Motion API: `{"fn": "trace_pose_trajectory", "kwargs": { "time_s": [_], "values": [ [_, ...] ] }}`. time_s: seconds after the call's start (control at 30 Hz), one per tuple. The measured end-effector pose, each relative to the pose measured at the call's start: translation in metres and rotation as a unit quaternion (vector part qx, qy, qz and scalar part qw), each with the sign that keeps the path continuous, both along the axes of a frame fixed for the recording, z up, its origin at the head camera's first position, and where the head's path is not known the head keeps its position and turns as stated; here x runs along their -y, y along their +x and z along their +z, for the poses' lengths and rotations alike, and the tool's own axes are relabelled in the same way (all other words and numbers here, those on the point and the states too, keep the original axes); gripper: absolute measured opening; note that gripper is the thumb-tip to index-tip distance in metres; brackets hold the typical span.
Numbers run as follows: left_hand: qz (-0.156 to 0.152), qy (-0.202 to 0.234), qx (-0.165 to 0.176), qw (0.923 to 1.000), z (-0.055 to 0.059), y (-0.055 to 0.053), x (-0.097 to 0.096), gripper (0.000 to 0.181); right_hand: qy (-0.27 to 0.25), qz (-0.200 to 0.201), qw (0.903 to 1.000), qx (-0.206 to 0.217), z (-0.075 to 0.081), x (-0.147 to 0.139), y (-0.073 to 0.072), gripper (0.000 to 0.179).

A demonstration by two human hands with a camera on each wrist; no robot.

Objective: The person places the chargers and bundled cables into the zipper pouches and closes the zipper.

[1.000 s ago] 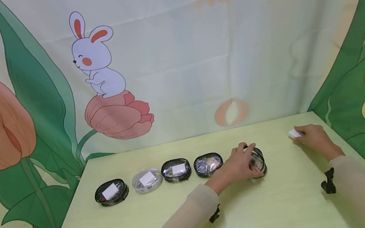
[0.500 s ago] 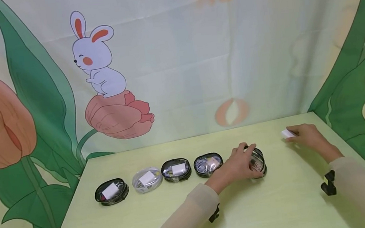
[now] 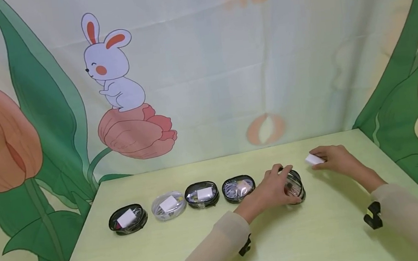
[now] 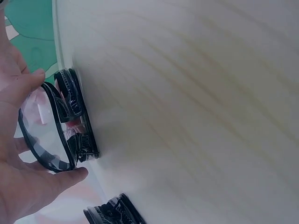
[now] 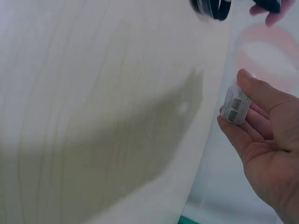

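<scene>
My left hand point(image 3: 269, 192) grips a small oval clear zip pouch point(image 3: 295, 187) with black trim at the right end of a row. In the left wrist view, thumb and fingers hold the raised clear lid point(image 4: 44, 123) by its black rim, away from the pouch body point(image 4: 74, 100). Something dark and reddish shows inside. My right hand point(image 3: 338, 161) pinches a white charger plug point(image 3: 314, 159) above the table, to the right of that pouch. Two port slots show on the plug's end in the right wrist view, between thumb and fingertips.
Left of my left hand, several similar pouches stand in a row: a black-trimmed one point(image 3: 239, 188), another black-trimmed one point(image 3: 202, 195), a white-trimmed one point(image 3: 168, 206) and a black-trimmed one point(image 3: 128, 219). They hold coiled cables and plugs. A printed curtain point(image 3: 204, 84) hangs behind the table point(image 3: 190, 250).
My right hand has moved left with the charger plug, nearer the pouch in my left hand. The left hand and the row of pouches have stayed in place.
</scene>
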State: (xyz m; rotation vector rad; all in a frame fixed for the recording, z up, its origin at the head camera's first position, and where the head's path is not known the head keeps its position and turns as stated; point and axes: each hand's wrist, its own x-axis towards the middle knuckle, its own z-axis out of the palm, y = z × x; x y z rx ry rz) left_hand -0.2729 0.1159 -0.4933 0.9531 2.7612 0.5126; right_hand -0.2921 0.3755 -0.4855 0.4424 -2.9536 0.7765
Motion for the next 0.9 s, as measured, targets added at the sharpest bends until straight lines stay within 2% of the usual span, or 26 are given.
{"fn": "trace_pose_trajectory", "kwargs": {
  "time_s": [0.37, 0.47, 0.67, 0.73, 0.83, 0.9],
  "values": [
    [0.001, 0.017, 0.010, 0.9998, 0.001, 0.000, 0.001, 0.098, -0.047, 0.054, 0.9956, 0.060, -0.004, 0.036, 0.014, 0.051],
    [-0.005, 0.027, 0.016, 0.9995, 0.001, 0.000, 0.003, 0.097, -0.060, 0.069, 0.9940, 0.060, -0.010, 0.045, 0.018, 0.047],
    [-0.016, 0.036, 0.006, 0.9992, -0.001, 0.000, 0.005, 0.096, -0.071, 0.083, 0.9922, 0.060, -0.018, 0.052, 0.026, 0.047],
    [-0.018, 0.036, 0.007, 0.9992, -0.001, 0.001, 0.005, 0.097, -0.077, 0.095, 0.9893, 0.080, -0.019, 0.049, 0.028, 0.050],
    [-0.018, 0.040, 0.009, 0.9990, -0.003, 0.003, 0.005, 0.098, -0.110, 0.118, 0.9793, 0.122, -0.018, 0.043, 0.030, 0.053],
    [-0.012, 0.045, 0.013, 0.9988, -0.004, 0.004, 0.005, 0.100, -0.130, 0.119, 0.9740, 0.142, -0.018, 0.040, 0.031, 0.053]
  ]
}}
